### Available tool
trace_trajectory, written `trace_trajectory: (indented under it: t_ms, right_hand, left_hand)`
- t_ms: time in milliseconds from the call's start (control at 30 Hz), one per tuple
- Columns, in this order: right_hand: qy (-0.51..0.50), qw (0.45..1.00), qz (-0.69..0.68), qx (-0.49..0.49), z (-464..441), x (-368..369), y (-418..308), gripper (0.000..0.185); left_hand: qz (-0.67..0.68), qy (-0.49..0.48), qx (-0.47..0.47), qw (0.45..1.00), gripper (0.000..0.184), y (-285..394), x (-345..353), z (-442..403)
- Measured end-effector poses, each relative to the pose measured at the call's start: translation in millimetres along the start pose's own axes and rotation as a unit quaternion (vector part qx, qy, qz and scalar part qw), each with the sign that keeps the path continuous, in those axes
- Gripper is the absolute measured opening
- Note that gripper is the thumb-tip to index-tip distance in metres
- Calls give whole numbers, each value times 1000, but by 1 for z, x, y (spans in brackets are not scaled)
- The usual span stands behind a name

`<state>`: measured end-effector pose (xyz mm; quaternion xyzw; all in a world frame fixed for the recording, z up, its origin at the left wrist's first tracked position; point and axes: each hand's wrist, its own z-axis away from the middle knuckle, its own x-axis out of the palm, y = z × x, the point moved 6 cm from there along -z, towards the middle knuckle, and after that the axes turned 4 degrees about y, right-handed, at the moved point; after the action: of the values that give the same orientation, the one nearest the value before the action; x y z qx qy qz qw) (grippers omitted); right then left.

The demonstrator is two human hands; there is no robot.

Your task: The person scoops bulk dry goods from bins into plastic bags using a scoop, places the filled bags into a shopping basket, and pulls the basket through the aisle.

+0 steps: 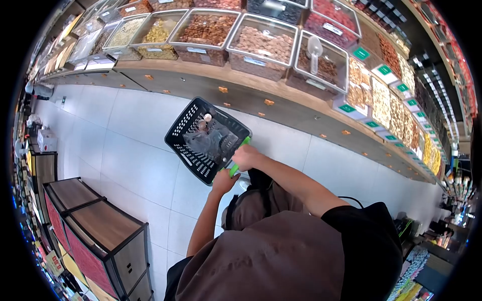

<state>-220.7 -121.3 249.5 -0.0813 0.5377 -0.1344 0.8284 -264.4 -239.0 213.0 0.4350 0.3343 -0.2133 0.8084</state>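
A black shopping basket [183, 118] with perforated sides hangs in front of me, above the tiled floor. Its green handle [234, 168] lies on the side nearest my body. My right hand [246, 157] is wrapped round the upper end of this handle. Lower down, my left hand [224, 181] is closed at the handle's other end, its fingers partly hidden. Inside the basket lies a clear plastic bag [213, 142], and a few small roundish items [205, 122] show beside it, too small to name.
Ahead runs a wooden counter [201, 80] with clear bins of dried goods [208, 27]; a scoop [315, 52] rests on one bin. More open bins [381, 98] line the right. A wood-topped display stand [100, 220] is at lower left. Pale floor tiles [133, 120] lie between.
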Motion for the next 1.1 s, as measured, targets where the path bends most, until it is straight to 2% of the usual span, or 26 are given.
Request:
trace_trajectory:
  t_ms: [33, 200, 267, 300, 400, 600, 833, 933, 1000, 1100]
  right_hand:
    - [-6, 1000, 1, -7, -13, -8, -1, 17]
    - [-15, 998, -3, -56, -89, -45, 13, 16]
    - [44, 994, -14, -94, -116, -57, 18, 13]
    - [90, 990, -23, -109, -130, -68, 19, 11]
    - [112, 984, -22, -139, -174, -87, 26, 11]
    - [92, 981, -8, -169, -252, -120, 25, 12]
    - [48, 982, 17, -179, -338, -143, 19, 14]
    - [59, 981, 12, -184, -368, -159, 13, 14]
    - [49, 982, 29, -182, -386, -172, 11, 19]
    - [4, 983, 57, -172, -408, -197, 1, 17]
  left_hand:
    - [10, -26, -68, 997, 42, -4, -15, -5]
    - [-1, 17, -159, 987, 35, -72, -48, -57]
    - [-4, 55, -178, 982, 35, -78, -71, -67]
    - [-5, 44, -176, 983, 33, -84, -82, -77]
    - [21, 48, -187, 981, 32, -106, -114, -101]
    - [1, 94, -260, 961, 31, -146, -169, -135]
    - [15, 108, -271, 957, 29, -190, -222, -165]
    - [18, 117, -282, 952, 29, -204, -249, -173]
    - [15, 131, -279, 951, 28, -217, -263, -181]
    - [17, 131, -282, 950, 30, -231, -290, -189]
